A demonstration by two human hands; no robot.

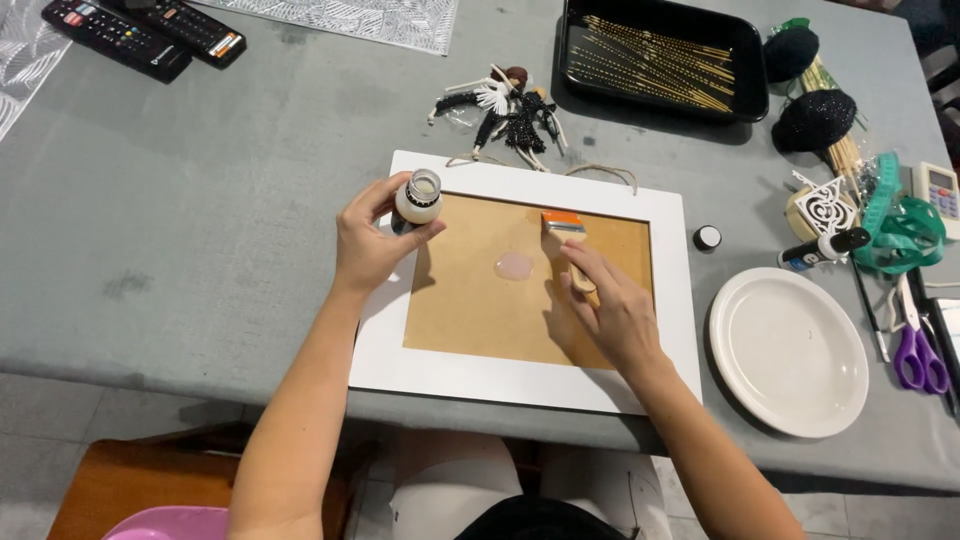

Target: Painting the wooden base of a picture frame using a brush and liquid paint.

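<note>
Two remotes (pixel 140 35), tray (pixel 662 62), plate (pixel 788 350), scissors (pixel 918 355) ring frame (pixel 525 285).

A matt grey cloth (pixel 200 220) is covering the table, looking slightly napped. The frame (pixel 672 300) is showing a smooth white painted border around matt brown fibreboard (pixel 470 310), where a glossy wet puddle (pixel 514 265) is shining. The brush (pixel 570 250) is looking wooden with an orange band. The plate (pixel 790 350) is gleaming like glazed ceramic, the tray (pixel 745 60) like glossy black plastic
</note>
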